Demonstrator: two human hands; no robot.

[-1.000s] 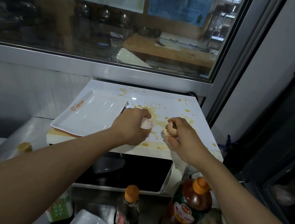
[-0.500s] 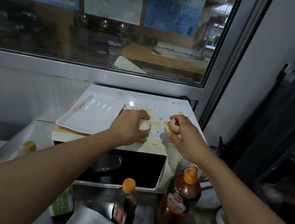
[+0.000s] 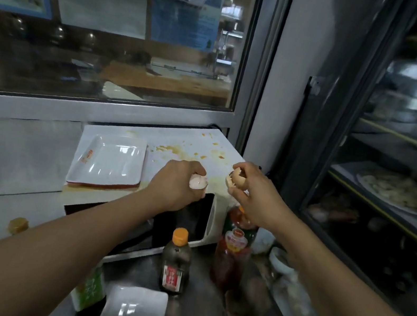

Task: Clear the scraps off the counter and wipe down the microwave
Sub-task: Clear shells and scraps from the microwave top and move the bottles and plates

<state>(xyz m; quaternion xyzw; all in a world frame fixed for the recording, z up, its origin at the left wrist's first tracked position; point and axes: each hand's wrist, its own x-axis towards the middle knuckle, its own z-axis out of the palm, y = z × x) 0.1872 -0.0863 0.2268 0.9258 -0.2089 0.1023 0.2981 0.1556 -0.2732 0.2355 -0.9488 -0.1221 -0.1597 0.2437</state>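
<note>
A white microwave (image 3: 215, 216) stands on the steel counter; its top (image 3: 193, 141) is smeared with yellow-brown stains. My left hand (image 3: 173, 183) grips a pale eggshell piece (image 3: 198, 182) over the microwave's front edge. My right hand (image 3: 254, 193) holds broken tan eggshell pieces (image 3: 232, 180) off the microwave's front right corner. Both hands are lifted just off the surface.
A white rectangular tray (image 3: 109, 161) lies on the microwave's left half. In front stand a dark sauce bottle (image 3: 176, 261), a large red-brown bottle (image 3: 234, 243), a green-labelled bottle (image 3: 89, 290) and a white dish (image 3: 133, 311). Bowls (image 3: 280, 262) crowd the right; a glass-door fridge (image 3: 396, 163) stands beyond.
Both hands have lifted with their eggshell pieces and drawn back toward the microwave's front right corner. The view has swung right, showing more of the fridge.
</note>
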